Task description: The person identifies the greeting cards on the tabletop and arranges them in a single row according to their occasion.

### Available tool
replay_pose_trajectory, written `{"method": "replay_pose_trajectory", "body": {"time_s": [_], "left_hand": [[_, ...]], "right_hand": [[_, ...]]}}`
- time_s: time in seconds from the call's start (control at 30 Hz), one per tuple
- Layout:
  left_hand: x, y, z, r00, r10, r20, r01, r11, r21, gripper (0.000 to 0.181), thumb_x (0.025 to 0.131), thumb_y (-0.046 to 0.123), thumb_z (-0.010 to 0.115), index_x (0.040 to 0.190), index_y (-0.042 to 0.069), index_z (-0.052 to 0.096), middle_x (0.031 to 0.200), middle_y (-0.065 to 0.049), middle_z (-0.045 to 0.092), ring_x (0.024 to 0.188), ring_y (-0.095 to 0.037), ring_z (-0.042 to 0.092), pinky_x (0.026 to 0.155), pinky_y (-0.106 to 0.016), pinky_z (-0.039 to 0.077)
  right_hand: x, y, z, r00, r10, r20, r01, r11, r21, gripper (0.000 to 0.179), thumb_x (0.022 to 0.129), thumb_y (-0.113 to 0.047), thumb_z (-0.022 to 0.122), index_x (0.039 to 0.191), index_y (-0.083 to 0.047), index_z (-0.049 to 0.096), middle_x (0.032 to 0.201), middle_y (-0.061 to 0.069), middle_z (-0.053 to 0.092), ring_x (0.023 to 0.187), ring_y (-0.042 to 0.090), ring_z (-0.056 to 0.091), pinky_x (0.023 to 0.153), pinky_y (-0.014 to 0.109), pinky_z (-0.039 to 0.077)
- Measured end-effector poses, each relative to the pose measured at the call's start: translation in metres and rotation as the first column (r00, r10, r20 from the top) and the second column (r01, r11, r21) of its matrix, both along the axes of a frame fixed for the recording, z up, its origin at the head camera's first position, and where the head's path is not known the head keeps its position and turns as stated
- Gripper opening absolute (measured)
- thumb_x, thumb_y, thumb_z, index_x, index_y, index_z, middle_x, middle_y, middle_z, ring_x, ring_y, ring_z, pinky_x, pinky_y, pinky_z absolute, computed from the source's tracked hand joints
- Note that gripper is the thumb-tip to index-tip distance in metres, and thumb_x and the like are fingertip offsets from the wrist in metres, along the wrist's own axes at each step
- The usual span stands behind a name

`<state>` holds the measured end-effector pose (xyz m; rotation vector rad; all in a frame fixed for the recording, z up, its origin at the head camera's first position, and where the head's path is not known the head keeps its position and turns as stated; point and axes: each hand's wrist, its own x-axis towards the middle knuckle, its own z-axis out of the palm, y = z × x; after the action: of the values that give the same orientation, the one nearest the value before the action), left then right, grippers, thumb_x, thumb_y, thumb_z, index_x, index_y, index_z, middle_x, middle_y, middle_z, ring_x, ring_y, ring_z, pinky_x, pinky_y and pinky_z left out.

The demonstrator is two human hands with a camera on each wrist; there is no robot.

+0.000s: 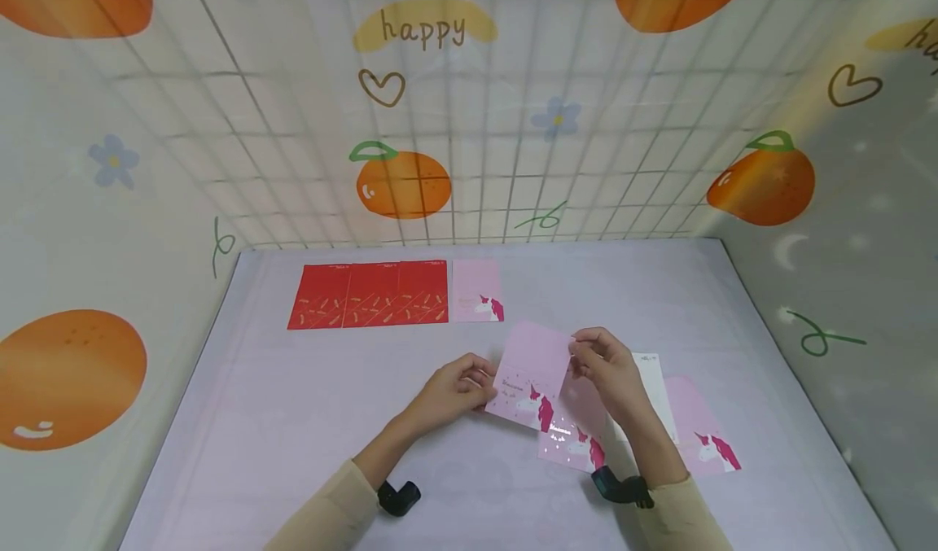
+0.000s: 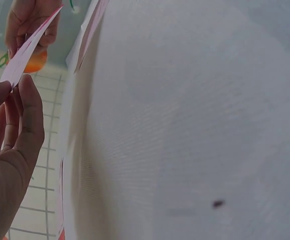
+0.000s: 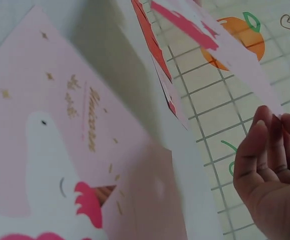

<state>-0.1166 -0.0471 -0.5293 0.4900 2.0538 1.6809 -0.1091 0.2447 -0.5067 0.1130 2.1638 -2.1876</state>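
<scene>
Both hands hold a pink unicorn card up above the table. Its left edge is pinched by the thumb and fingers of my left hand, also seen close up in the left wrist view. My right hand pinches the upper right corner; the right wrist view shows thumb and fingertips meeting there. Below the held card, a second pink unicorn card with gold marks lies on the table, partly covered. Beneath the right forearm shows a white card, and another pink unicorn card lies to its right.
A row of overlapping red cards with gold marks lies toward the back of the white table. One more pink unicorn card sits at the row's right end. Cloth-covered walls printed with oranges enclose the back and sides.
</scene>
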Motion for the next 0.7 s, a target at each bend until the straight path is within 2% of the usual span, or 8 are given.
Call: {"method": "replay_pose_trajectory", "body": {"time_s": [0.23,0.43,0.7], "left_hand": [[0.0,-0.001,0.0,1.0,-0.009,0.024,0.008,1.0,0.013,0.029,0.094,0.021,0.072,0.119,0.016,0.061,0.101,-0.005,0.065,0.083,-0.02,0.071,0.075,-0.033,0.059],[-0.001,-0.003,-0.001,0.999,-0.017,0.038,0.016,0.999,0.031,0.031,0.095,0.021,0.071,0.123,0.017,0.06,0.102,-0.006,0.065,0.084,-0.021,0.071,0.076,-0.034,0.059],[-0.004,-0.004,-0.001,0.998,0.014,0.055,-0.017,0.997,0.069,0.03,0.095,0.018,0.07,0.123,0.017,0.059,0.103,-0.007,0.065,0.084,-0.024,0.071,0.076,-0.037,0.059]], "right_hand": [[0.0,-0.001,0.0,1.0,0.002,0.002,-0.002,1.0,-0.001,0.027,0.101,-0.015,0.062,0.118,0.004,0.055,0.098,0.013,0.058,0.082,0.022,0.06,0.072,0.028,0.056],[0.001,-0.002,-0.001,1.0,0.005,0.009,-0.005,1.0,0.008,0.033,0.1,-0.02,0.063,0.125,0.001,0.055,0.101,0.015,0.061,0.083,0.023,0.062,0.075,0.029,0.057],[0.005,-0.011,-0.003,0.999,0.033,0.034,-0.032,0.999,-0.021,0.035,0.099,-0.016,0.064,0.131,-0.004,0.053,0.1,0.014,0.063,0.085,0.022,0.063,0.079,0.032,0.057]]}}
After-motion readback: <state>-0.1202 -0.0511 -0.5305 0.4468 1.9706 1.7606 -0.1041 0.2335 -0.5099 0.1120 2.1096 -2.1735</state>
